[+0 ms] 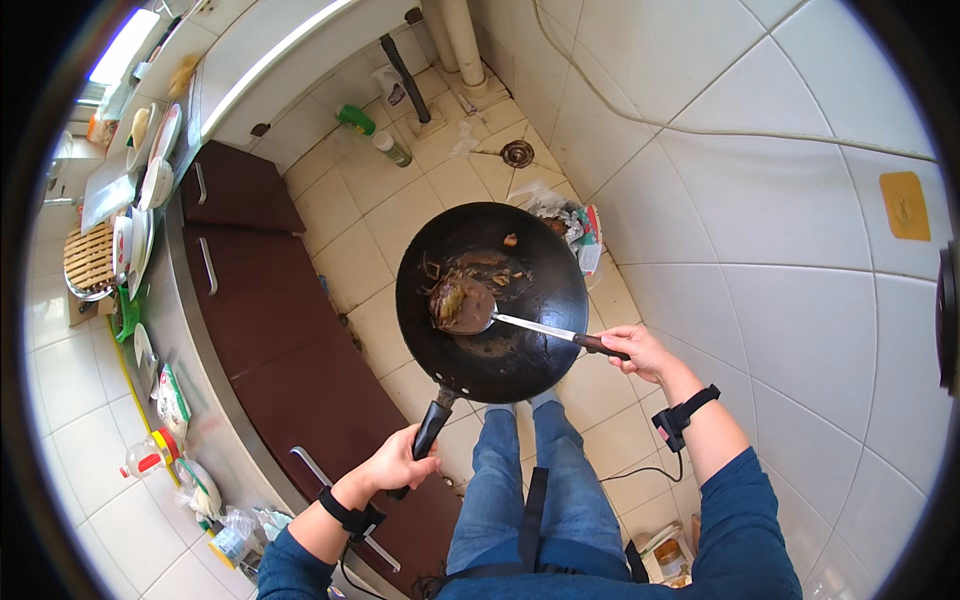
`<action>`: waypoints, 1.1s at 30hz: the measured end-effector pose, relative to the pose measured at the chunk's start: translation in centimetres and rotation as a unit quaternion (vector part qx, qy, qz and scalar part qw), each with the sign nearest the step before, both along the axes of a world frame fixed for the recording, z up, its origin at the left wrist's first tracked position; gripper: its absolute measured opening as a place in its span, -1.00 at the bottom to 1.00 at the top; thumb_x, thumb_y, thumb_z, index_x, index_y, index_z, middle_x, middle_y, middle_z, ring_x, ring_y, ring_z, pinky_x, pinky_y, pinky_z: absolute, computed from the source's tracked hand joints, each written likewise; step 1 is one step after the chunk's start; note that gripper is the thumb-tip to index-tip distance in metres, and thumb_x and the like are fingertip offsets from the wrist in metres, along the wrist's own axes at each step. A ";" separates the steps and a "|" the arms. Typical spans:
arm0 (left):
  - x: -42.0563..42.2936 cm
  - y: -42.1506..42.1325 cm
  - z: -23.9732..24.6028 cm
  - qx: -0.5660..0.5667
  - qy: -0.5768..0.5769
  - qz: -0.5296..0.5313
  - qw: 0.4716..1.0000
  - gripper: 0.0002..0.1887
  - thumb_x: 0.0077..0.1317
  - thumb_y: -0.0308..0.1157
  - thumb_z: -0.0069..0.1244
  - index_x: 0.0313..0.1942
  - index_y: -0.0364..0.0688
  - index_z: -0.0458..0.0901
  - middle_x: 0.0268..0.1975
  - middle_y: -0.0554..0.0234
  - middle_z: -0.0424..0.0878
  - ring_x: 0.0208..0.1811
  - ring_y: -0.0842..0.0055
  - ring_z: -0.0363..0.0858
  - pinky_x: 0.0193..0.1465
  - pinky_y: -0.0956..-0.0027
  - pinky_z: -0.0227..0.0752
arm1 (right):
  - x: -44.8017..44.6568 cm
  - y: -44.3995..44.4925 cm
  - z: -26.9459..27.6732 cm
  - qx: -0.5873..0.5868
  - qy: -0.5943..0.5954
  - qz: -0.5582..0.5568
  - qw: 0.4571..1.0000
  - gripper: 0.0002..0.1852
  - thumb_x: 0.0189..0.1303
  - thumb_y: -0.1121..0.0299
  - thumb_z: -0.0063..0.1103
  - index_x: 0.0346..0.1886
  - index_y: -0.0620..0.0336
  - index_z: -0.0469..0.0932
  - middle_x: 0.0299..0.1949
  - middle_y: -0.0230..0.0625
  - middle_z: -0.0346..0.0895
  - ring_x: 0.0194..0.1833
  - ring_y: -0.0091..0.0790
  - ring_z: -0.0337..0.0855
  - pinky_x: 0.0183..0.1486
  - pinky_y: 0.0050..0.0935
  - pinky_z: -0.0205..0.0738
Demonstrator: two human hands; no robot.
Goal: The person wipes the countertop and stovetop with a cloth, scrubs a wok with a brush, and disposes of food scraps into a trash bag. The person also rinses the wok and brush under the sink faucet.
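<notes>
My left hand [401,459] grips the black handle of a dark wok [540,352], which hangs in the air above the tiled floor, in front of my legs. In my right hand [636,352] is the dark-handled end of a metal spatula [536,325]. The spatula's blade rests inside the wok, on its left side, under brown sauce and a clump of food scraps [450,300]. Smaller scraps [511,240] and brown smears stick to the wok's inner wall.
Dark red cabinets [277,337] and a steel-edged counter with stacked bowls [156,184] run along the left. A tiled wall [787,337] stands at right. Beyond the wok are a trash bag [571,225], a floor drain [517,154], a green bottle [355,119] and a drainpipe [405,75].
</notes>
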State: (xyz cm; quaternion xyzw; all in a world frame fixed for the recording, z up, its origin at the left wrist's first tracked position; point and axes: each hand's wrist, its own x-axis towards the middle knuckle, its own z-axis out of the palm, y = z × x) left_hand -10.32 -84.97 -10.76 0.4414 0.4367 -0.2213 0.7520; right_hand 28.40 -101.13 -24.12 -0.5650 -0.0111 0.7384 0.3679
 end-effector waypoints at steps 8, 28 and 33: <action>2.3 0.4 -5.3 0.012 0.016 0.063 0.998 -0.79 0.22 -0.55 0.03 -0.31 -0.23 0.28 -0.65 0.39 0.35 -0.75 0.64 0.35 -0.65 0.50 0.27 | 1.8 -4.6 -1.4 0.001 -0.127 -0.135 0.983 -0.72 0.25 0.32 0.18 -0.02 0.22 0.56 -0.45 -0.48 0.51 -0.53 -0.72 0.39 -0.64 -0.76 0.08; 6.6 -0.3 -11.2 0.029 0.072 0.038 0.996 -0.79 0.21 -0.48 0.04 -0.30 -0.25 0.30 -0.70 0.35 0.38 -0.75 0.62 0.38 -0.67 0.48 0.30 | 1.5 -1.3 -8.7 0.060 -0.750 0.064 0.656 -0.79 0.18 0.24 0.17 -0.12 -0.06 0.62 -0.44 -0.24 0.59 -0.40 -0.14 0.61 -0.39 -0.22 0.48; 7.4 -0.1 -10.8 0.039 0.056 0.027 0.997 -0.80 0.21 -0.46 0.04 -0.33 -0.22 0.30 -0.71 0.37 0.35 -0.76 0.63 0.33 -0.66 0.46 0.28 | 2.0 -3.0 -6.9 0.111 -0.747 0.052 0.654 -0.79 0.17 0.27 0.19 -0.12 -0.01 0.63 -0.47 -0.25 0.58 -0.43 -0.16 0.61 -0.41 -0.26 0.48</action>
